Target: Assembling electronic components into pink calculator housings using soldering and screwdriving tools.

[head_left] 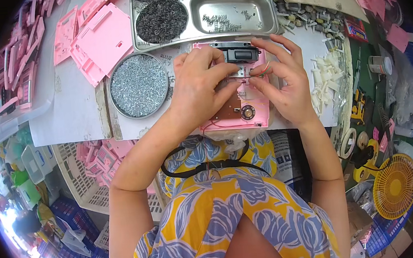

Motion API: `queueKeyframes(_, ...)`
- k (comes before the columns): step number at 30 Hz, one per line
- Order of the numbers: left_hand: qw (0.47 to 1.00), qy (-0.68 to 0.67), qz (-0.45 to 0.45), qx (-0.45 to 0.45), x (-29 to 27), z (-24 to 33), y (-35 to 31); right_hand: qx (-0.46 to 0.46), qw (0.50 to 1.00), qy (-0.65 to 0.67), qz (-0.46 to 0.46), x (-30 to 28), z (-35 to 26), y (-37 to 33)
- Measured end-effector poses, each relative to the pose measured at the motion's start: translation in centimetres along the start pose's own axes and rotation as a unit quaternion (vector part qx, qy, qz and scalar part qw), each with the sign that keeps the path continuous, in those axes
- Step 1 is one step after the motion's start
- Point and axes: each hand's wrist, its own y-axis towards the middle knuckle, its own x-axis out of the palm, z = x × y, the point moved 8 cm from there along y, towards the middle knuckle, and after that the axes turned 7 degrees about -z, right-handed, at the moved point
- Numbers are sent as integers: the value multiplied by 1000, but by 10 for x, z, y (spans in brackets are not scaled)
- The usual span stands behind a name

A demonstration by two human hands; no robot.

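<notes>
The pink shell (258,95) lies on the surface (75,113), right in front of the person, probably so that both hands can reach its inside. Over its left edge, the left hand (197,80) brings thumb and forefinger to a narrow gap beside a metal part (242,71); I cannot tell whether they grip anything. The right hand (286,80) arches over the shell's right edge, thumb and fingertips close about thin wires (264,68). Whether it pinches them is unclear; the pose would suit guiding them.

Left of the shell is a dish (141,117) of screws (139,85); beyond the shell, a steel tray (252,23) carries springs (162,22). White parts (326,80) lie to its right. Such small stock seems kept near for easy reach, sorted by kind.

A small printed packet (355,28) sits beyond the shell's right, its lettering too small to tell. No brand can be made out on the shell.
</notes>
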Motion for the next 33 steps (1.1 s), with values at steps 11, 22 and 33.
queueKeyframes(11, 999, -34, -15, 0, 1, -12, -1, -17, 998, -59, -9, 10, -7, 5)
queueKeyframes(22, 994, 59, 82, 52, -25, 15, -40, -61, 996, -58, -4, 12, -14, 10)
queueKeyframes(33, 942, -277, -69, -178, 20, 18, -8, -8, 998, 45, 41, -3, -5, -7)
